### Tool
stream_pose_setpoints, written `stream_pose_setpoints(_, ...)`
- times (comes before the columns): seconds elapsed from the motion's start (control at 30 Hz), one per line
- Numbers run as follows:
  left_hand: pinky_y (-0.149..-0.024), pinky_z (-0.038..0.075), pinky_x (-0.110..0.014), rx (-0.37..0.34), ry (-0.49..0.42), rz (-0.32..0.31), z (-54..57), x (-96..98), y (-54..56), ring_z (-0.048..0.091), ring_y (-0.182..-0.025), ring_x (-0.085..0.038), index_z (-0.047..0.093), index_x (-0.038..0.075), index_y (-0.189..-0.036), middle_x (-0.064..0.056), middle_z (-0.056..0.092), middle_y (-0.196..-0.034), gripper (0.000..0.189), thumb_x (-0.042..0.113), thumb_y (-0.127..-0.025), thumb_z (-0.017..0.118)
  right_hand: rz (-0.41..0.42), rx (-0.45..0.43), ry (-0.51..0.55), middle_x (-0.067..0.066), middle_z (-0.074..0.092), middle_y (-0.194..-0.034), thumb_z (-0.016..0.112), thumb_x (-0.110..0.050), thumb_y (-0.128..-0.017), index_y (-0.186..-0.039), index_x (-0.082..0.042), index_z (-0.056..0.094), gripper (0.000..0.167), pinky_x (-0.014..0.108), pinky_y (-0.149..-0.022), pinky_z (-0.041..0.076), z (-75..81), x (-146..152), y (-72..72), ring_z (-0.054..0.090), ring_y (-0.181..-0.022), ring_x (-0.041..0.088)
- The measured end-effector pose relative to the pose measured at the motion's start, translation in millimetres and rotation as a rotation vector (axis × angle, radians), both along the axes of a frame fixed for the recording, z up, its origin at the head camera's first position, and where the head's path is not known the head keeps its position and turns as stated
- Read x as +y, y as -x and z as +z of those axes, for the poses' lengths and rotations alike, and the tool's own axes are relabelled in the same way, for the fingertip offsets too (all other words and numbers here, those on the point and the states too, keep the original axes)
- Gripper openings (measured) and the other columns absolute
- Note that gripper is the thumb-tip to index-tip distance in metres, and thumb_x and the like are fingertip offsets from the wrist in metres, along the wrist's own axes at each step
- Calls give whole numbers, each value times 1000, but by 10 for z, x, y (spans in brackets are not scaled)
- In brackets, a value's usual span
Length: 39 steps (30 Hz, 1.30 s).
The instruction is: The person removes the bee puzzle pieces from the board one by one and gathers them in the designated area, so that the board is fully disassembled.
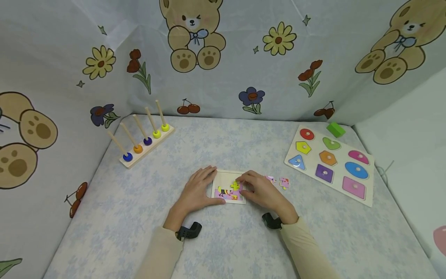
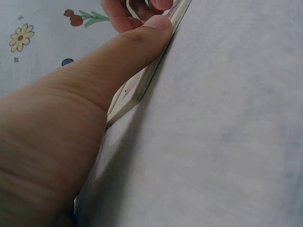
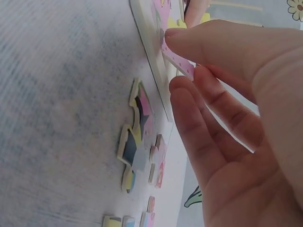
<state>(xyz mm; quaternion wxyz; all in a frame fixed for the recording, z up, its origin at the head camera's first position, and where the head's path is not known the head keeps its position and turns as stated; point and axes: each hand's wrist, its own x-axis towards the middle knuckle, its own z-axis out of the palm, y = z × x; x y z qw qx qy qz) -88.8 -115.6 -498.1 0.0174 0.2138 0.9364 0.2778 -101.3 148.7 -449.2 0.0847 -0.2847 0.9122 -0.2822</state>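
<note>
A jigsaw puzzle tray [image 1: 226, 172] with a pale wooden rim lies flat on the table, pink and yellow pieces filling its lower part. My left hand [image 1: 199, 190] spans its left side, fingers extended near the upper left corner and thumb resting along the near rim. In the left wrist view that straight thumb [image 2: 142, 38] touches the tray's edge. My right hand [image 1: 259, 190] is over the tray's right side. Between its thumb and fingers it pinches a pink dotted puzzle piece [image 3: 179, 60]. Its fingers partly hide the piece and the tray's right rim.
Loose puzzle pieces [image 1: 284, 183] lie right of the right hand; several show in the right wrist view. A wooden shape board [image 1: 306, 176] stands farther right, with a green block [image 1: 336, 130] behind it. A peg stand with coloured rings [image 1: 150, 149] is at the back left.
</note>
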Motion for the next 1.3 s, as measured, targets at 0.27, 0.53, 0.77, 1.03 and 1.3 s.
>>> stream_pose_setpoints(0.27, -131, 17, -48, -22, 11, 2, -3, -1, 6, 26, -157, -26, 40, 5, -158, -6, 35, -167, 112, 67, -76, 82, 25, -1, -7, 5, 66, -124, 79, -11, -92, -125, -10, 73, 33, 29, -81, 59, 8, -4, 17, 61, -96, 14)
stream_pose_setpoints(0.53, -131, 16, -47, -26, 12, 1, 5, 7, 12, 25, -157, -26, 39, 5, -158, -6, 35, -167, 112, 67, -76, 82, 42, 20, -18, 6, 66, -122, 80, -9, -90, -124, -9, 74, 34, 34, -83, 58, 33, -23, 35, 61, -96, 15)
stream_pose_setpoints(0.77, -131, 17, -48, -24, 6, 4, 0, 3, 6, 26, -157, -26, 40, 4, -158, -7, 36, -167, 112, 67, -76, 82, 61, 29, -18, 6, 66, -118, 80, -9, -90, -124, -8, 74, 34, 31, -82, 58, 29, -31, 52, 61, -94, 14)
stream_pose_setpoints(1.03, -131, 18, -48, -18, 9, 1, -15, 2, -1, 27, -157, -27, 40, 4, -158, -7, 36, -167, 112, 67, -75, 82, 77, 20, -15, 4, 66, -113, 79, -7, -89, -124, -7, 74, 35, 26, -77, 55, 16, -33, 70, 60, -91, 12)
stream_pose_setpoints(1.3, -130, 18, -48, -13, 19, 2, -3, 5, 6, 27, -157, -26, 40, 5, -158, -6, 36, -167, 112, 69, -75, 81, 36, 21, -33, 4, 66, -113, 79, -10, -89, -124, -9, 74, 35, 25, -76, 55, 12, -24, 73, 58, -90, 11)
